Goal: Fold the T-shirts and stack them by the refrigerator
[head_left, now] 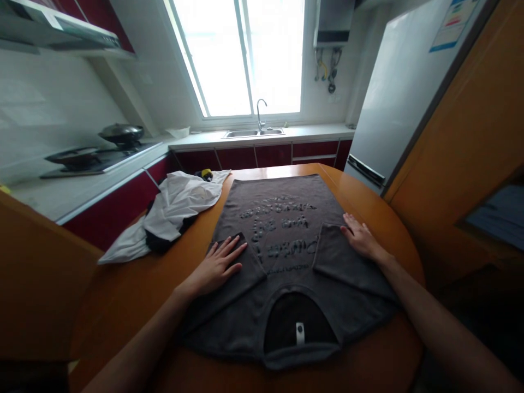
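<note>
A dark grey T-shirt (286, 284) lies spread on the wooden table (135, 305), its collar toward me and its hem toward the window. Raised lettering runs across its front, and a white label shows inside the neck. Both sleeves are laid inward over the body. My left hand (216, 267) rests flat on the left sleeve with the fingers spread. At the shirt's right edge, my right hand (360, 236) lies flat beside the right sleeve, fingers stretched out. Neither hand grips the fabric.
White and black clothes (176, 207) lie heaped at the table's left side. Beyond stand a counter with a sink (254, 132) and, at left, a stove (102, 158) with two pans. A tall fridge (401, 93) is at the right.
</note>
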`<state>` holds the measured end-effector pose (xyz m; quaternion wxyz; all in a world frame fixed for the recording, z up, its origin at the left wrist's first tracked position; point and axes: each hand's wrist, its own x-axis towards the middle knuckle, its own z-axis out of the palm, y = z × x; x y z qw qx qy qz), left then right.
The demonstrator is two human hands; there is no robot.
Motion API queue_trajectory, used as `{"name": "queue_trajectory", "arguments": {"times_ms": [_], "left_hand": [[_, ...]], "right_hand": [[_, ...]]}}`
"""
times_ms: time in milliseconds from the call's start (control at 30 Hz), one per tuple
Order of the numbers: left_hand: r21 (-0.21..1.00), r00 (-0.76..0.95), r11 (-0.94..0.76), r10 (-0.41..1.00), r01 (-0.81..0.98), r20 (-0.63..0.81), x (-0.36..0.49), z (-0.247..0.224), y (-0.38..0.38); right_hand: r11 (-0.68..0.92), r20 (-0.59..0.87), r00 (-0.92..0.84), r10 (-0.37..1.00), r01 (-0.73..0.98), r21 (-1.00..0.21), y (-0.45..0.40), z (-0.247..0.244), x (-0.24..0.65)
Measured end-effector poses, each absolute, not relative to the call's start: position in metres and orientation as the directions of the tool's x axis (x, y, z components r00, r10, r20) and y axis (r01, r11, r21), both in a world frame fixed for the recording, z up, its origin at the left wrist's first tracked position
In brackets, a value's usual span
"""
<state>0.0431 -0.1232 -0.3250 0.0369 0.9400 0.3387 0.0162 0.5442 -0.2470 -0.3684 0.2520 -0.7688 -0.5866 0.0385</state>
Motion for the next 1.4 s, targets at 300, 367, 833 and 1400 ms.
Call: {"name": "queue_trajectory", "arguments": {"times_ms": [300,367,833,1400], "left_hand": [[0.084,0.592,-0.607,0.791,0.79,0.152,0.027,-0.342,-0.091],[0.068,0.578,-0.583,0.812,0.809,0.086,0.023,-0.349,-0.086],[0.114,0.581,-0.583,0.812,0.805,0.048,0.019,-0.361,-0.079],[0.545,0.123,-0.201,0.977,0.814,0.176,-0.007,-0.32,-0.074]], "right_hand": [[-0.205,0.443,0.572,0.69,0.742,-0.639,-0.254,-0.356,0.58],[-0.163,0.467,0.499,0.73,0.791,-0.59,-0.253,-0.358,0.578],[-0.333,0.316,0.508,0.802,0.818,-0.469,-0.244,-0.361,0.571],[-0.082,0.397,0.467,0.79,0.722,-0.687,-0.245,-0.373,0.597]]}}
